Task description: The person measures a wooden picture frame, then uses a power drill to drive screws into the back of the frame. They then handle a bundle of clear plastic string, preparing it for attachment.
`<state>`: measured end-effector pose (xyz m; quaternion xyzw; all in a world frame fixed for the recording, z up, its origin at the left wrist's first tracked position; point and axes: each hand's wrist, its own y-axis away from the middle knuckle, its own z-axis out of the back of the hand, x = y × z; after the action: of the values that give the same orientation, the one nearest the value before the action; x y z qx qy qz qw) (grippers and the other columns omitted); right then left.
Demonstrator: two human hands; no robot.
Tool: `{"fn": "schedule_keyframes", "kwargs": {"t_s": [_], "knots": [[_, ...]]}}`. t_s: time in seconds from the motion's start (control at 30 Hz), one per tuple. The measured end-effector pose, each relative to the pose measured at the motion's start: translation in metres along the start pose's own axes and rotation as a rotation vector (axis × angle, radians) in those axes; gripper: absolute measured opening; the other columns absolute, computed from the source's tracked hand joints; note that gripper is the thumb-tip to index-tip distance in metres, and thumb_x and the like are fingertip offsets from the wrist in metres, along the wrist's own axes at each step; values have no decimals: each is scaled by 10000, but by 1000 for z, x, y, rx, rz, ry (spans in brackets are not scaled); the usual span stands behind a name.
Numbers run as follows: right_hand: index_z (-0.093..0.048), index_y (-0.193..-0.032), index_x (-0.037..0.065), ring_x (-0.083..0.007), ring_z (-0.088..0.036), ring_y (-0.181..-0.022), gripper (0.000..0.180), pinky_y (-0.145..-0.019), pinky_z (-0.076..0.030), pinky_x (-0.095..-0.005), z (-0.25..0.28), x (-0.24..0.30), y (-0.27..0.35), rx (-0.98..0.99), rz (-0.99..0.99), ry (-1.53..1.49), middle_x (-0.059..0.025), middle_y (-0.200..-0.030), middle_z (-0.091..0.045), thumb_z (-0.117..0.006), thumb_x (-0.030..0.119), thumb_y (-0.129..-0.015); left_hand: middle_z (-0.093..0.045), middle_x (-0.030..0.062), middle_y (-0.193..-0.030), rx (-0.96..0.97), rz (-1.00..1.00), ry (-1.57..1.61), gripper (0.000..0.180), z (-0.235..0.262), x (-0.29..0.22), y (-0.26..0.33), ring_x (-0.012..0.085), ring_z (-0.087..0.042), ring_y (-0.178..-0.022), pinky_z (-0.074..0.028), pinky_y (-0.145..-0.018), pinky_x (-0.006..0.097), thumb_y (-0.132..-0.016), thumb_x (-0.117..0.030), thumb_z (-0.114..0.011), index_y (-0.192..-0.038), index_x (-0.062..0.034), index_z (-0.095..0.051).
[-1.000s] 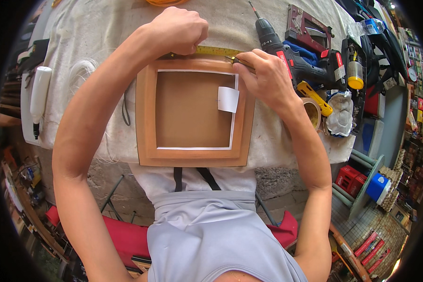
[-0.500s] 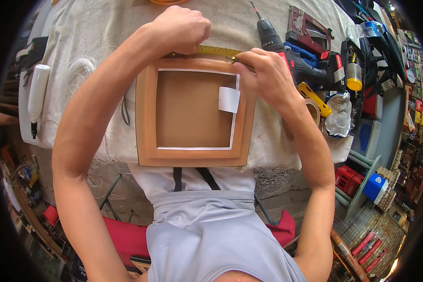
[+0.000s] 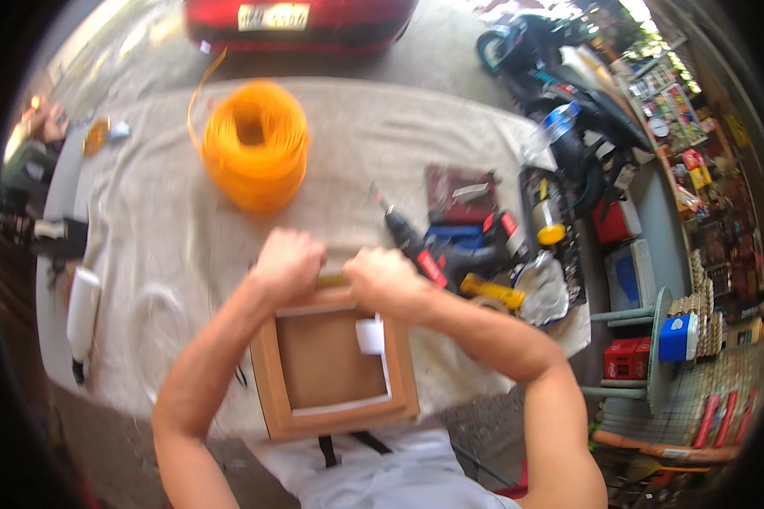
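Along the left side of the cloth-covered counter (image 3: pixel 373 127), a white bottle (image 3: pixel 82 310) lies with its black tip toward the person. Just right of it is a loose, pale coil of thin line (image 3: pixel 140 339), blurred. Farther back, a large spool of orange twine (image 3: pixel 259 161) stands on the cloth, a strand rising from its left side; beyond the counter shows part of a red car (image 3: pixel 339 25).

Nearer the person, the left hand (image 3: pixel 290 265) is at the far side of a square wooden frame (image 3: pixel 344 416), toward its left end. Its fingers are curled and the fingertips hidden, so whether its grip is clamped on anything cannot be told. The frame lies flat at the counter's near edge, in front of the person, with a brown panel (image 3: pixel 327 365) inside white edging and a small white paper (image 3: pixel 370 337) at the panel's right. A short stretch of yellow measuring tape (image 3: pixel 333 280) shows between the hands, along the frame's far side. The right hand (image 3: pixel 386 278), also curled, is at the right end of that stretch; blur hides what its grip closes on, if anything.

Farther right lie a black-and-red drill (image 3: pixel 420 254), a dark red staple gun (image 3: pixel 463 199) behind it, and a yellow cutter (image 3: pixel 494 293) beside a crumpled white bundle (image 3: pixel 542 293). Along the right edge is a black case (image 3: pixel 569 265) with a yellow-ended container (image 3: pixel 551 233).
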<state>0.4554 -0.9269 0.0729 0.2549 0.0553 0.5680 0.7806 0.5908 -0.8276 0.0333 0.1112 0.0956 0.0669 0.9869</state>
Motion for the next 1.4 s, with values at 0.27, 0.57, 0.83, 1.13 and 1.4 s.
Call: {"fn": "schedule_keyframes", "kwargs": {"t_s": [0.27, 0.57, 0.83, 1.13, 1.4], "knots": [[-704, -818, 5, -366, -678, -781, 159, -671, -550, -437, 2, -2, -8, -38, 50, 25, -207, -824, -678, -614, 83, -713, -696, 116, -786, 4, 118, -94, 124, 10, -11, 9, 255, -684, -769, -511, -637, 386, -674, -176, -641, -759, -143, -726], [-708, -805, 26, -359, -684, -787, 198, -686, -555, -442, -13, -28, 30, -368, 2, -60, -221, -812, -677, -601, 192, -800, -693, 139, -760, -176, 418, -78, 533, -1, -26, 34, 270, -688, -766, -533, -702, 356, -711, -597, -677, -758, -70, -732], [-655, -1060, 15, -122, -598, -666, 232, -589, -461, -261, -63, -50, 145, -959, -20, -870, -65, -841, -676, -677, 133, -861, -628, 179, -654, -763, 284, 100, 620, 10, -14, 30, 342, -627, -634, -501, -593, 446, -861, -597, -516, -626, -38, -648], [-618, -1095, -20, -15, -504, -735, 228, -633, -394, -159, -120, -49, 163, -810, -51, -1404, 32, -853, -593, -642, 106, -906, -611, 75, -625, -947, 618, -164, 590, 30, 79, 100, 251, -598, -542, -451, -497, 379, -838, -620, -565, -602, -81, -615], [-630, -1079, -25, -29, -526, -743, 226, -663, -422, -172, -106, -41, 146, -769, -57, -1328, 16, -844, -614, -655, 101, -893, -610, 89, -910, -928, 715, -131, 352, -43, 104, 129, 218, -611, -840, -500, -710, 349, -849, -397, -659, -1025, -93, -676]]}}
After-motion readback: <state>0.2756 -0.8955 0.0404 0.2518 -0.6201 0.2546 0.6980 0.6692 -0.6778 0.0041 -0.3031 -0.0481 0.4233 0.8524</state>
